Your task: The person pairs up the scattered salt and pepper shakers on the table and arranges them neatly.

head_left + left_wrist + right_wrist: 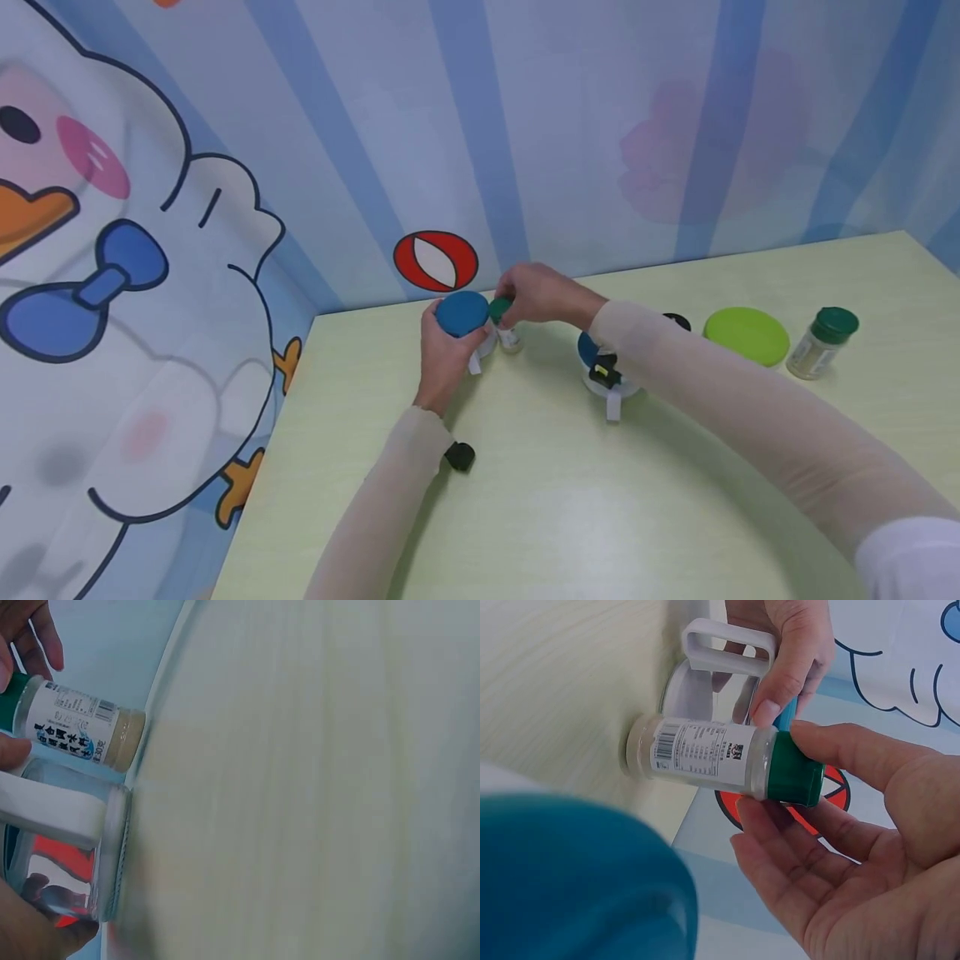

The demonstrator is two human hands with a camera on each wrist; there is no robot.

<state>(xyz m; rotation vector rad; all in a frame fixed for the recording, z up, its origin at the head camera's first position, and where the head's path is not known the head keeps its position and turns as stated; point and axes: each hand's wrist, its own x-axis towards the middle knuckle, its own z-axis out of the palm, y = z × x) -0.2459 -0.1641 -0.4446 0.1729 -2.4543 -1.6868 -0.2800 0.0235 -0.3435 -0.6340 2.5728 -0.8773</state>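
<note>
My left hand point(442, 358) holds a clear jar with a blue lid point(462, 313) near the wall. The jar's white handle point(52, 806) sticks out on its side in the left wrist view. Right beside the jar stands a seasoning bottle point(701, 754) with a white printed label and pale contents. My right hand point(546, 296) pinches the bottle's green cap point(795, 771) between thumb and fingers. The bottle's base appears to be on the table, upright. Some of the jar is hidden behind my left hand in the head view.
A second blue-lidded jar point(613, 385) with a white handle is partly covered by my right forearm. Further right are a lime-green lid point(746, 336) and another green-capped bottle point(817, 346). A black-topped item point(678, 321) shows behind the forearm. The patterned wall point(570, 150) borders the table point(570, 517).
</note>
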